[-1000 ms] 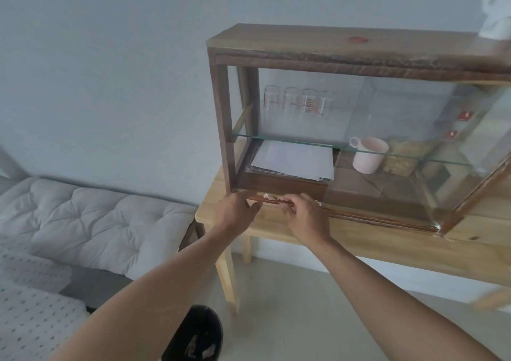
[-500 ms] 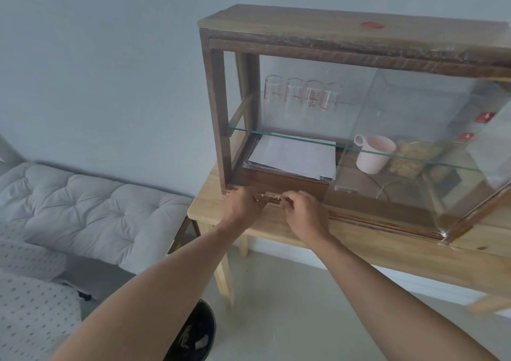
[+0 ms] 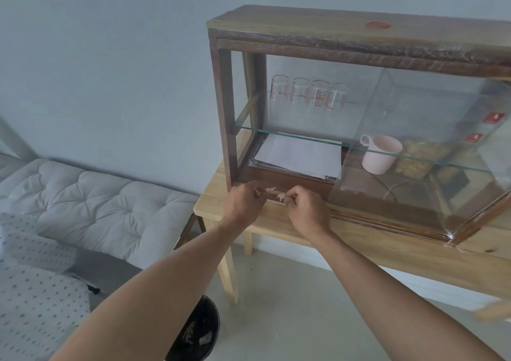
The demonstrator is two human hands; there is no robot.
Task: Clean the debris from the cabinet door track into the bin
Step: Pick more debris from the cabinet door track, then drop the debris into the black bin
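Pinching pale debris point(image 3: 279, 196) seemingly, right hand point(image 3: 307, 210), left hand point(image 3: 244, 202) crowd the track point(image 3: 387, 224).

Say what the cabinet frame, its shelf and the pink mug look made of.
Cabinet frame: dark-stained wood, visible grain, worn finish. Shelf: clear glass, see-through with a greenish edge. Pink mug: matte, opaque; plastic or ceramic, cannot tell.

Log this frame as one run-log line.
stage: picking debris | left hand: at track | right hand: pinching debris | bin: on floor below
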